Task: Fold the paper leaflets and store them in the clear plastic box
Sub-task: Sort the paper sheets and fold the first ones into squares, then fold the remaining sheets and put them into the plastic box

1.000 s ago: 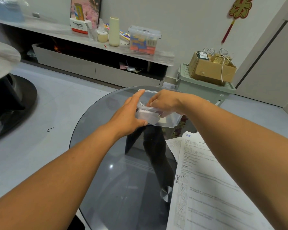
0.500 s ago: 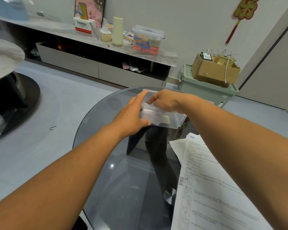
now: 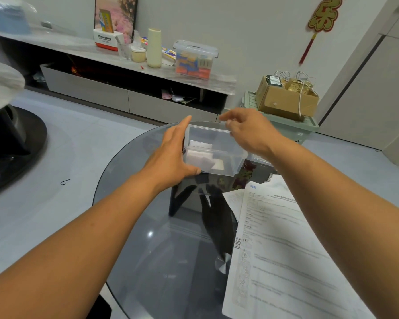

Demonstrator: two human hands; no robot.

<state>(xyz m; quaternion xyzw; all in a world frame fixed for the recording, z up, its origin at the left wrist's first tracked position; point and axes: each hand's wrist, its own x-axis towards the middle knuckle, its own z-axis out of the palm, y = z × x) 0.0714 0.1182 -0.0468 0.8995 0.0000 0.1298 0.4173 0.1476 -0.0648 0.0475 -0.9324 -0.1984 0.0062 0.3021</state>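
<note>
A clear rectangular plastic box (image 3: 214, 155) stands on the round smoked-glass counter (image 3: 148, 249), toward its far edge. Folded white paper leaflets (image 3: 204, 161) lie on the bottom of the box, low against its near wall.

The left hand (image 3: 171, 155) presses flat against the box's left wall, fingers straight and pointing away from the person, thumb tucked under the near left corner. Its grip is a relaxed, flat-handed brace rather than a clench.

The right hand (image 3: 249, 132) hovers over the box's right rim, fingers loosely spread and slightly curled, blurred at the tips. Nothing shows between its fingers, so its grip looks released; the folded leaflets lie below and to the left of it, apart from the fingers.

Large unfolded printed white sheets (image 3: 283, 254) lie on the counter's near right side, beside the right forearm.
</note>
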